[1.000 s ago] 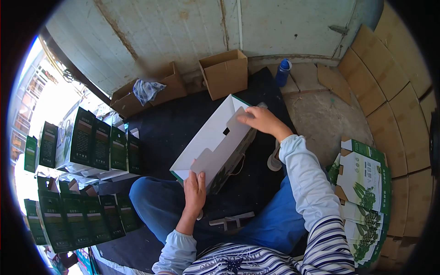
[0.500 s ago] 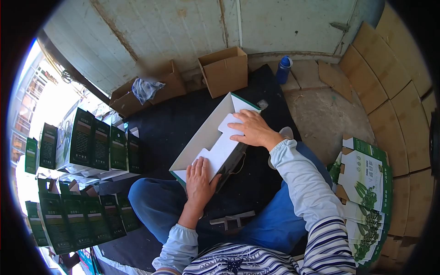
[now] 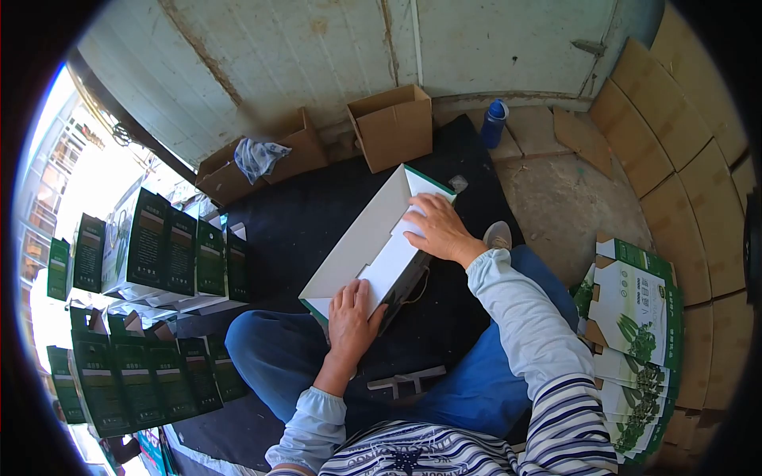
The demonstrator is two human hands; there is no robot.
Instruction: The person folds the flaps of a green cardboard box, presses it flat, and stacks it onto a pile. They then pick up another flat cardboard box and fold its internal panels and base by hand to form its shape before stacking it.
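A long carton (image 3: pixel 369 238) with a white inside and green outer edges lies tilted across my lap area, its inner flaps folded down over the opening. My left hand (image 3: pixel 352 319) rests with spread fingers on the white flap at its near left end. Farther up, my right hand (image 3: pixel 438 228) presses on the flap near the far right end, fingers apart. A thin string loop (image 3: pixel 419 287) hangs at the carton's right side. The carton's underside is hidden.
Rows of green boxes (image 3: pixel 151 246) stand at the left. Flat printed cartons (image 3: pixel 631 309) lie stacked at the right. Brown boxes (image 3: pixel 391 131), a cloth (image 3: pixel 259 159) and a blue bottle (image 3: pixel 493 124) are along the wall. A grey strap-like piece (image 3: pixel 406 381) lies between my legs.
The carton's flaps have gone down flatter into its opening, closing the gap seen along the middle. Both hands stay on the flaps, and the whole view has shifted slightly.
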